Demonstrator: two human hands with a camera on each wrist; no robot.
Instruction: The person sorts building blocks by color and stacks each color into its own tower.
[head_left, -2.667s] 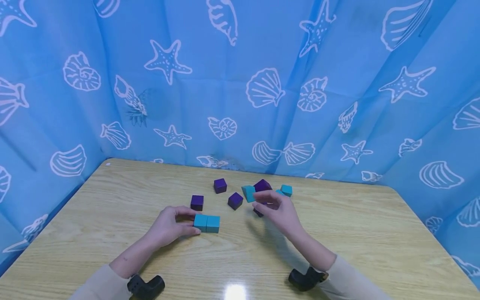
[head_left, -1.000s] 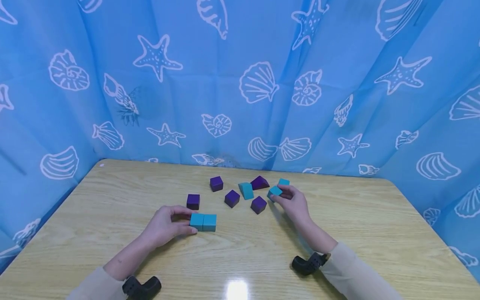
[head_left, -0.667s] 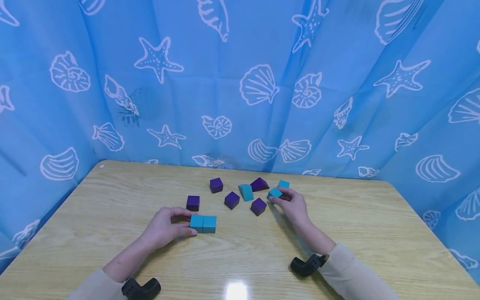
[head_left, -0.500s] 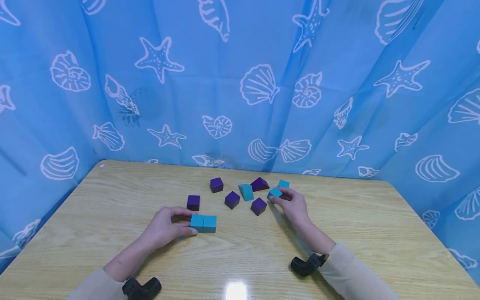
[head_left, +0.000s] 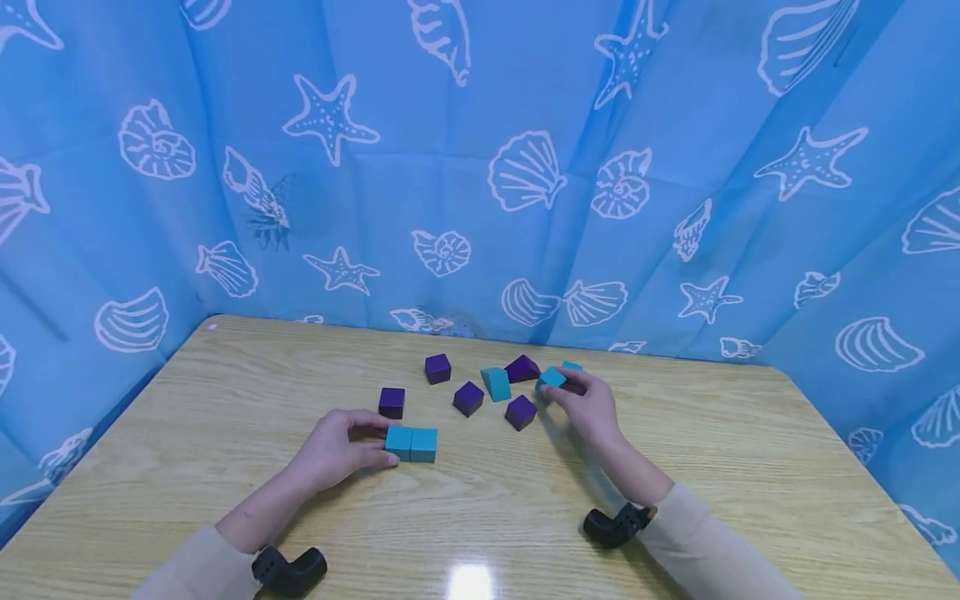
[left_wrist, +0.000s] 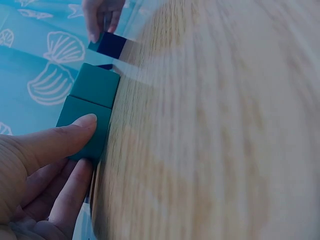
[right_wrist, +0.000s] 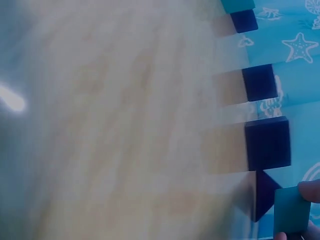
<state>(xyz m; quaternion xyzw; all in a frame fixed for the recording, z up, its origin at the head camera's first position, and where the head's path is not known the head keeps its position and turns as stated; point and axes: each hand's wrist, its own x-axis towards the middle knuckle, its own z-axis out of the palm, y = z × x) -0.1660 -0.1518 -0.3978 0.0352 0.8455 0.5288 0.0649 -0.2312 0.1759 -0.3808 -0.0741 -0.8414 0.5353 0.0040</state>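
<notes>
My left hand (head_left: 333,450) pinches the left one of two teal cubes (head_left: 398,442), thumb at the near side and fingers at the far side. A second teal cube (head_left: 423,445) stands against its right face. The left wrist view shows the thumb on the nearer teal cube (left_wrist: 85,122). Farther back on the right, my right hand (head_left: 592,408) holds another teal cube (head_left: 552,378) between thumb and fingers. That held teal cube (right_wrist: 291,212) appears at the lower right of the right wrist view. Whether it touches the table I cannot tell.
Several purple cubes (head_left: 468,398) lie loose between the hands. Behind them sit a teal block with a sloping face (head_left: 497,383) and a purple triangular block (head_left: 522,368). One teal cube (head_left: 572,365) is partly hidden behind my right hand. A blue shell-print curtain (head_left: 450,167) borders the wooden table (head_left: 675,450).
My right hand has moved right from beside the front purple cube and taken hold of a teal cube, which has since shifted slightly away from me. My left hand keeps its grip.
</notes>
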